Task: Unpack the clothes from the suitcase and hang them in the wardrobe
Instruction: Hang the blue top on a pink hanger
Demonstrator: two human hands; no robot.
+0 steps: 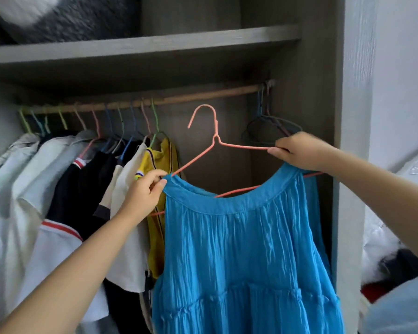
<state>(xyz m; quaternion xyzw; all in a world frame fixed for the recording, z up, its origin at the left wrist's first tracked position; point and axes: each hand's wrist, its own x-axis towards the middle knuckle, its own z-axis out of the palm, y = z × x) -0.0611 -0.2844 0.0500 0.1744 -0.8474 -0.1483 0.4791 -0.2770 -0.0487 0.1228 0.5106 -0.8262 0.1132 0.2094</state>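
Below the rail (203, 96), both hands' fingers (158, 183) pinching blue dress (239, 249) and hanger (210, 141), beside hung clothes (82, 189).

One view only, worn on the head. Looks forward and a little up, straight into the wardrobe (307, 97). Stands close, at arm's length from the rail (203, 95). Sees the shelf (140, 48) across the top, hanging clothes (58, 169) at the left edge, a white wall (401, 80) at the right edge. Both forearms reach in from the bottom corners.
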